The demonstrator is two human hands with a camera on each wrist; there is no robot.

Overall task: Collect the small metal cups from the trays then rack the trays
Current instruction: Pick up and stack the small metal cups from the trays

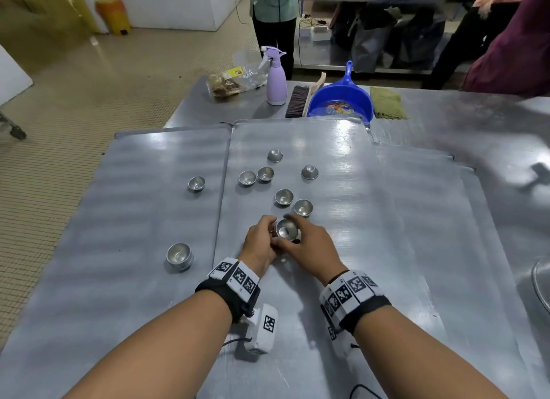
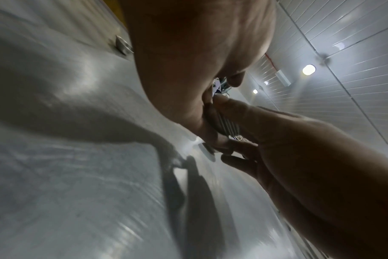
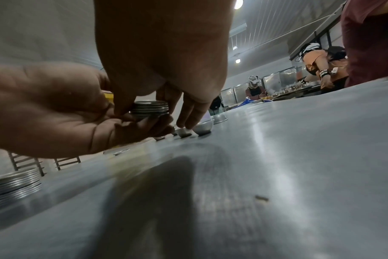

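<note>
Both hands meet over the middle tray (image 1: pixel 342 160) and grip one short stack of nested metal cups (image 1: pixel 286 230). My left hand (image 1: pixel 262 236) curls round its left side, and my right hand (image 1: pixel 309 241) pinches it with thumb and forefinger. The right wrist view shows the stack's ridged rims (image 3: pixel 149 107) between the fingers, a little above the tray. Several loose cups (image 1: pixel 284 197) lie farther back on the same tray, two of them upside down. One single cup (image 1: pixel 196 184) and another stack of cups (image 1: pixel 179 256) sit on the left tray (image 1: pixel 134 190).
More trays (image 1: pixel 446 208) lie overlapped to the right. At the table's far edge stand a purple spray bottle (image 1: pixel 276 80), a brush (image 1: pixel 297 101), a blue dustpan (image 1: pixel 342 98), a cloth (image 1: pixel 387 102) and a food bag (image 1: pixel 229 82). People stand beyond the table.
</note>
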